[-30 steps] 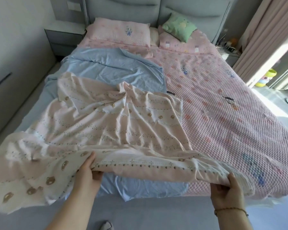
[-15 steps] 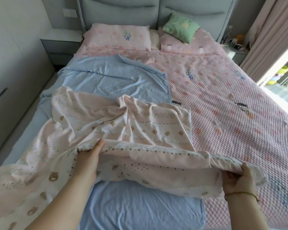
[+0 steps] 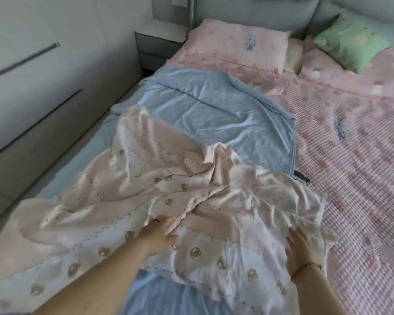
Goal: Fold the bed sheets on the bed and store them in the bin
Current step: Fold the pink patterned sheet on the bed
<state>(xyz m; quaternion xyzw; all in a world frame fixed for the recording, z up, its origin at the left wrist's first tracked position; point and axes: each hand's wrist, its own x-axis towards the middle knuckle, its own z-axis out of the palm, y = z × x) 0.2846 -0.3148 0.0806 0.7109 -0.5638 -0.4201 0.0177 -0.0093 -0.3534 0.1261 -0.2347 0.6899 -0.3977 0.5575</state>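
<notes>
Smoothing folded bear-print sheet (image 3: 146,178) | left hand (image 3: 157,234) on bunched middle, grip unclear | right hand (image 3: 301,248) spread flat | best: sweep wrinkles outward, align edges

A home bedroom: a bed (image 3: 362,178) with a grey padded headboard (image 3: 248,10), a pink pillow (image 3: 237,42) at its head, a nightstand (image 3: 159,42) beside the headboard.

A grey nightstand (image 3: 157,43) stands between the padded headboard (image 3: 248,12) and white wardrobe doors (image 3: 43,71).
</notes>
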